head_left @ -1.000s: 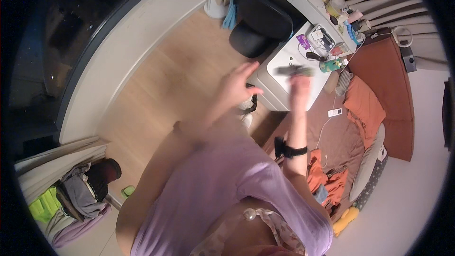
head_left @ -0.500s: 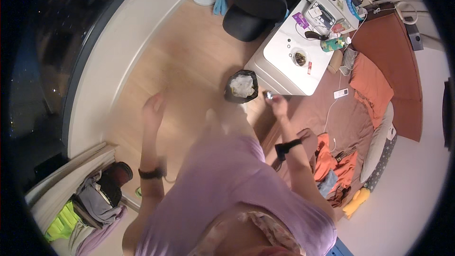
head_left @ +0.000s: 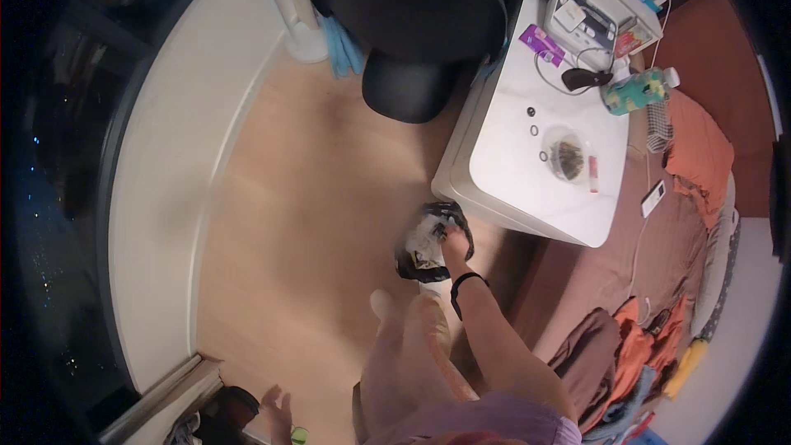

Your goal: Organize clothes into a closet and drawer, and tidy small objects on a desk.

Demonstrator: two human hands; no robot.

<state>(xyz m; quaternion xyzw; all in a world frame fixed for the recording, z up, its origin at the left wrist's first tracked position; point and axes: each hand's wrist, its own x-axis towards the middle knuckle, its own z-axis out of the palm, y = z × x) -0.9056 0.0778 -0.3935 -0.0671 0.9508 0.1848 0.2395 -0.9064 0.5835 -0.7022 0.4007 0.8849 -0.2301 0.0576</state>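
Floor (head_left: pixel 288 214) stretches left of the counter (head_left: pixel 527 189) to the white wall (head_left: pixel 181 140), giving you room there. Your right hand (head_left: pixel 456 247) dips into the trash bin (head_left: pixel 406 267), just beside the counter's near left corner; I can't tell whether it grips anything. Black liner rings crumpled white paper (head_left: pixel 422 241). Your left hand (head_left: pixel 278 410), fingers spread, hangs well apart from the counter.

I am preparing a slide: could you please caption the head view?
Right hand at a black-lined bin beside a white cabinet; left hand open, well apart.
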